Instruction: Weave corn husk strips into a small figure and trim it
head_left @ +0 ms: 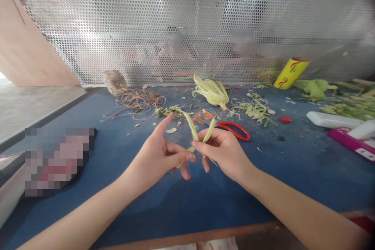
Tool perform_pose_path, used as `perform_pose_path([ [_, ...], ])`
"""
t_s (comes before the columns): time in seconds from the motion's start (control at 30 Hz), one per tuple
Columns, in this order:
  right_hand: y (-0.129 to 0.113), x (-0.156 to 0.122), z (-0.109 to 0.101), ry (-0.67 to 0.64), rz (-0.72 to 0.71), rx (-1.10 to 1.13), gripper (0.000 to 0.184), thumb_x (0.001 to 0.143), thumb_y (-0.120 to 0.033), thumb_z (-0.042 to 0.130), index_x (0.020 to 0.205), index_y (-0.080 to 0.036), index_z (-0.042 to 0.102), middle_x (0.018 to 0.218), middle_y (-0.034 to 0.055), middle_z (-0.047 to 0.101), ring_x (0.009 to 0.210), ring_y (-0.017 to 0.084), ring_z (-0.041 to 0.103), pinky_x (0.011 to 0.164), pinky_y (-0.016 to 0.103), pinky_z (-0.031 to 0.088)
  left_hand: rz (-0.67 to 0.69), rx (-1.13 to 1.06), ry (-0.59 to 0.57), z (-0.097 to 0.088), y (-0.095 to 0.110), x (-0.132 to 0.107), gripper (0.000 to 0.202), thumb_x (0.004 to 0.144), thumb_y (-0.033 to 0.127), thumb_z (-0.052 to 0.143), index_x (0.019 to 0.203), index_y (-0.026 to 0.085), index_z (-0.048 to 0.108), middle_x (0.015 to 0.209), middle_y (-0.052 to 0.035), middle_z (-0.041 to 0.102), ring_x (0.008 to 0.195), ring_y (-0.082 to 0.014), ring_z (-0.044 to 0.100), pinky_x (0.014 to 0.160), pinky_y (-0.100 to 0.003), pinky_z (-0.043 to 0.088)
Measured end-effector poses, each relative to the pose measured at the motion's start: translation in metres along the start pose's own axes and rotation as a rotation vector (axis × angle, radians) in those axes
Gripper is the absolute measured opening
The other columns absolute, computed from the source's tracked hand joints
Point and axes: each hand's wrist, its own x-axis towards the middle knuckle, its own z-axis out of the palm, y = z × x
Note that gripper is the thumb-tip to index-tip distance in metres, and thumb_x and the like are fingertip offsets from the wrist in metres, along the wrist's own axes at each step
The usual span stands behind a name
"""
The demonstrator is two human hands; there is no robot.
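Head view, looking down on a blue table. At far left a tangle of twine lies well apart from us. Our left hand is at centre, forefinger stretched out, with the thumb and another finger closed in a narrow pinch on the near end of two pale green strips. Our right hand touches it from the other side and pinches the same end. The strips sit between the hands, with neither hand nearer. From the pinch they fork in a V, their long axis running up and away from us toward the mesh wall. Just beyond the right hand lie red scissors, and behind them a husk and shreds. Farther right are a red cap, a tilted yellow tube and green leaves. We see no bowl or bin.
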Motion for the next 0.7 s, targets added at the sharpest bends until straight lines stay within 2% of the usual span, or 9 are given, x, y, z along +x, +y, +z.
perform_pose_path([
  [0.1, 0.001, 0.002, -0.003, 0.017, -0.038, 0.041, 0.012, 0.071, -0.027, 0.065, 0.070, -0.016, 0.059, 0.059, -0.0038, 0.055, 0.038, 0.006, 0.050, 0.031, 0.019, 0.043, 0.007, 0.001, 0.007, 0.000, 0.000, 0.000, 0.094, 0.067, 0.014, 0.067, 0.137, 0.020, 0.004, 0.057, 0.0007, 0.069, 0.041, -0.0157, 0.061, 0.039, -0.018, 0.037],
  [0.2, 0.000, 0.003, -0.006, -0.029, -0.016, 0.043, 0.012, 0.072, -0.027, 0.064, 0.074, -0.016, 0.061, 0.055, -0.0054, 0.049, 0.038, 0.005, 0.048, 0.032, 0.017, 0.044, 0.015, 0.016, -0.049, -0.004, -0.002, 0.002, 0.085, 0.070, 0.016, 0.065, 0.135, 0.021, 0.009, 0.061, 0.0001, 0.069, 0.045, -0.0164, 0.063, 0.040, -0.018, 0.037],
  [0.27, 0.000, 0.004, -0.007, -0.083, 0.009, 0.056, 0.013, 0.071, -0.028, 0.065, 0.077, -0.017, 0.062, 0.055, -0.0054, 0.049, 0.041, 0.005, 0.048, 0.031, 0.016, 0.043, 0.019, 0.049, -0.106, -0.007, -0.003, 0.003, 0.075, 0.074, 0.024, 0.062, 0.134, 0.019, 0.017, 0.066, -0.0019, 0.069, 0.053, -0.0180, 0.065, 0.043, -0.020, 0.039],
  [0.33, 0.000, 0.003, -0.007, -0.154, 0.021, 0.071, 0.014, 0.071, -0.026, 0.066, 0.081, -0.017, 0.062, 0.056, -0.0047, 0.050, 0.042, 0.005, 0.046, 0.031, 0.015, 0.041, 0.062, 0.144, -0.113, -0.011, -0.003, 0.004, 0.057, 0.080, 0.035, 0.054, 0.129, 0.016, 0.033, 0.072, -0.0043, 0.068, 0.063, -0.0191, 0.066, 0.052, -0.024, 0.044],
  [0.43, 0.000, 0.002, -0.005, -0.212, 0.036, 0.066, 0.013, 0.070, -0.025, 0.067, 0.077, -0.016, 0.061, 0.060, -0.0036, 0.053, 0.040, 0.003, 0.042, 0.033, 0.016, 0.038, 0.247, 0.435, 0.034, -0.016, -0.004, 0.005, 0.039, 0.082, 0.042, 0.046, 0.111, 0.018, 0.058, 0.089, -0.0064, 0.063, 0.085, -0.0203, 0.059, 0.076, -0.033, 0.045],
  [0.5, 0.001, 0.002, -0.003, -0.209, 0.052, 0.069, 0.014, 0.068, -0.025, 0.069, 0.075, -0.016, 0.061, 0.060, -0.0037, 0.052, 0.042, 0.002, 0.040, 0.035, 0.015, 0.035, 0.368, 0.579, 0.137, -0.018, -0.006, 0.006, 0.031, 0.080, 0.040, 0.052, 0.100, 0.022, 0.066, 0.092, -0.0051, 0.059, 0.091, -0.0199, 0.054, 0.084, -0.035, 0.041],
  [0.57, 0.002, 0.001, -0.001, -0.209, 0.069, 0.074, 0.016, 0.066, -0.024, 0.070, 0.077, -0.016, 0.061, 0.061, -0.0041, 0.050, 0.044, 0.003, 0.039, 0.036, 0.015, 0.033, 0.426, 0.584, 0.168, -0.018, -0.008, 0.008, 0.024, 0.077, 0.036, 0.056, 0.091, 0.022, 0.069, 0.087, -0.0037, 0.058, 0.086, -0.0180, 0.054, 0.079, -0.031, 0.043],
  [0.7, 0.003, 0.000, 0.002, -0.154, 0.045, 0.015, 0.014, 0.069, -0.027, 0.067, 0.074, -0.016, 0.062, 0.059, -0.0041, 0.049, 0.043, 0.003, 0.040, 0.038, 0.018, 0.033, 0.405, 0.477, 0.148, -0.016, -0.011, 0.011, 0.019, 0.077, 0.031, 0.057, 0.074, 0.018, 0.071, 0.075, -0.0029, 0.063, 0.071, -0.0151, 0.058, 0.067, -0.025, 0.044],
])
